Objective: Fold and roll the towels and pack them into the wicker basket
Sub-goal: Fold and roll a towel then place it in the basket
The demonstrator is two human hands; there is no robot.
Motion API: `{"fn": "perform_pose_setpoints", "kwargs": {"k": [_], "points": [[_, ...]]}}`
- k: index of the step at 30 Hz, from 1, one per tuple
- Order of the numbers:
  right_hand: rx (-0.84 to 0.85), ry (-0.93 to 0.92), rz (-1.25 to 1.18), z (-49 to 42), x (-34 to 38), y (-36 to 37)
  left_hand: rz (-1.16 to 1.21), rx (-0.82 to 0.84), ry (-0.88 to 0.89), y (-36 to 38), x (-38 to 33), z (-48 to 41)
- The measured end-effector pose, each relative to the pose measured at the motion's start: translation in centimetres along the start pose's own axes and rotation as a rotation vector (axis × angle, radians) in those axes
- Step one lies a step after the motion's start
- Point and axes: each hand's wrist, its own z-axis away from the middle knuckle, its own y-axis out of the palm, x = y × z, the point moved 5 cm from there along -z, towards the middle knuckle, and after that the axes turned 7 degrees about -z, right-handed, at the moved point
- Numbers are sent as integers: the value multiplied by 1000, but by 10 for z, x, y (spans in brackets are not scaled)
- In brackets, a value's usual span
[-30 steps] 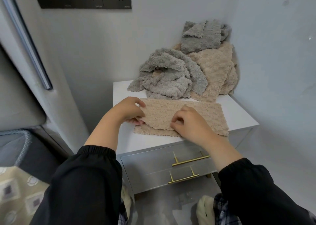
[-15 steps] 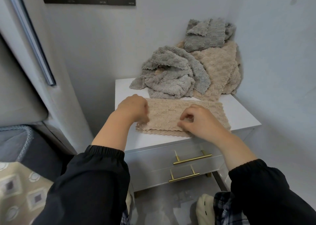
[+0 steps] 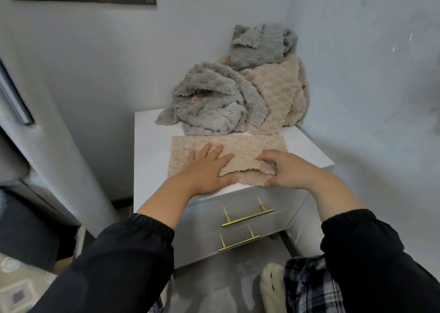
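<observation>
Left hand (image 3: 207,167) flat, pinning the beige towel (image 3: 252,146), right hand (image 3: 292,170) pinching its near edge — I'd square edges before rolling.

left hand (image 3: 206,167) flat on beige towel (image 3: 250,147) mid-frame, right hand (image 3: 288,170) pinching its lifted near edge, white worktop (image 3: 150,150), crumpled towel pile (image 3: 238,93) behind

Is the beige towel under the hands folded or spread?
Folded. The beige fluffy towel shows two layers, a scalloped lower edge peeking beneath the upper one by the right hand.
</observation>
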Motion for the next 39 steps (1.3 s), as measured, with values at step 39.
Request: {"fn": "perform_pose_setpoints", "kwargs": {"k": [39], "points": [[-140,175,-162,14,-37,-20,251,-20,-25,-33,35,24]]}}
